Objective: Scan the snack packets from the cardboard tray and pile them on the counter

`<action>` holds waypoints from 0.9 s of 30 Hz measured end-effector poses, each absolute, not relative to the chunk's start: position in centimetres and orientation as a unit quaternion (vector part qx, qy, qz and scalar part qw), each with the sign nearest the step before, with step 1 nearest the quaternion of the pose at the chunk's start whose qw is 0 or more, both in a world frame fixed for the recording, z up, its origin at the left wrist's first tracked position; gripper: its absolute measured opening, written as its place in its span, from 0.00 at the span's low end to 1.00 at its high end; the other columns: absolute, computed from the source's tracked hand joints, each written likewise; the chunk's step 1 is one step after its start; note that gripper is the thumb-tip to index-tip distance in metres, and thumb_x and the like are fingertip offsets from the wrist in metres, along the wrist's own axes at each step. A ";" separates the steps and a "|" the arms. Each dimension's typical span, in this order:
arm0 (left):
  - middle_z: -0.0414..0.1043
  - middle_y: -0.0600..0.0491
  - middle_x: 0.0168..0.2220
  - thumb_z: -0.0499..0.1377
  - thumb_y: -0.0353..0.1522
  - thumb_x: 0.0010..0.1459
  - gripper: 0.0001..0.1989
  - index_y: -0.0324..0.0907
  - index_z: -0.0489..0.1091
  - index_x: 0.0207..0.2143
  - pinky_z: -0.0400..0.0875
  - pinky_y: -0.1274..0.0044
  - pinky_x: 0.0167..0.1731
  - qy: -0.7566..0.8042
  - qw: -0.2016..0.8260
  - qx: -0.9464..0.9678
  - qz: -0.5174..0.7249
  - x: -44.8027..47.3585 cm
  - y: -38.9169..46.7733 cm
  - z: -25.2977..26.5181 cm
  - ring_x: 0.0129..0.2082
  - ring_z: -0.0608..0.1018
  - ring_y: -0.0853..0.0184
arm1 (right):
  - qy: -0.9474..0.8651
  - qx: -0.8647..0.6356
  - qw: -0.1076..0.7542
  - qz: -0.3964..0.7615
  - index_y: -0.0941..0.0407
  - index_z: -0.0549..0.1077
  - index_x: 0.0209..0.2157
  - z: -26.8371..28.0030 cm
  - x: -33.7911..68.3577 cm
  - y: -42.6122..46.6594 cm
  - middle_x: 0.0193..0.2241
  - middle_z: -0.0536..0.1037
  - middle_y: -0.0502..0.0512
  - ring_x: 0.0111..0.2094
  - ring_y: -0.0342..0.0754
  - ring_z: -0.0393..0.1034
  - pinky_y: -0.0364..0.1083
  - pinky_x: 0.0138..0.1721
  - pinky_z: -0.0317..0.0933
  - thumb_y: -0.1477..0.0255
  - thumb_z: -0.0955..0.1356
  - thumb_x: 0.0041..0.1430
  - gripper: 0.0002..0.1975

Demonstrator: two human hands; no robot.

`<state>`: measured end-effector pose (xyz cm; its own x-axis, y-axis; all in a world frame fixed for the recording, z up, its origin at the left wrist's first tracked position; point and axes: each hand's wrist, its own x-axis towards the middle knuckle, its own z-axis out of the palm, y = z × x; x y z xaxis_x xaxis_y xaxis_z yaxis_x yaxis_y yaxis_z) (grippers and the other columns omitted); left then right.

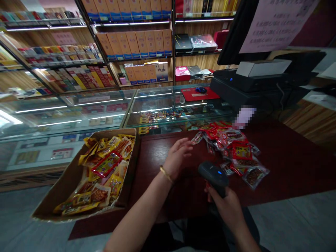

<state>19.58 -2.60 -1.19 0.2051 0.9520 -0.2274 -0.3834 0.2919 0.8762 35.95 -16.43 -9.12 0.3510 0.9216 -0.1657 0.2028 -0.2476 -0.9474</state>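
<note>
My right hand grips a black handheld barcode scanner with a small blue light, its head aimed toward a heap of red snack packets on the dark wooden counter. My left hand, a gold bangle on its wrist, hovers open above the counter with fingers spread, reaching toward the nearest packets at the left end of the heap. It holds nothing.
A cardboard box of yellow and red snack packets stands at the counter's left end. Behind are glass display cases, stocked shelves, a red mouse pad with a mouse, and a black register with a printer on the right.
</note>
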 end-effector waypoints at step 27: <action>0.80 0.48 0.38 0.58 0.36 0.57 0.15 0.42 0.79 0.43 0.73 0.68 0.44 0.760 0.109 0.601 0.222 -8.6 -7.0 1.9 0.39 0.80 0.58 | -0.473 -0.680 0.378 0.413 0.56 0.84 0.30 -10.8 33.7 -15.8 0.26 0.85 0.59 0.29 0.55 0.81 0.46 0.33 0.74 0.48 0.74 0.49 0.24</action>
<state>-8.56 -7.02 1.87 -0.2545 0.9618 0.1006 0.8645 0.1797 0.4693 33.74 -15.82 -10.83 0.2113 0.9557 -0.2049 0.3318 -0.2674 -0.9047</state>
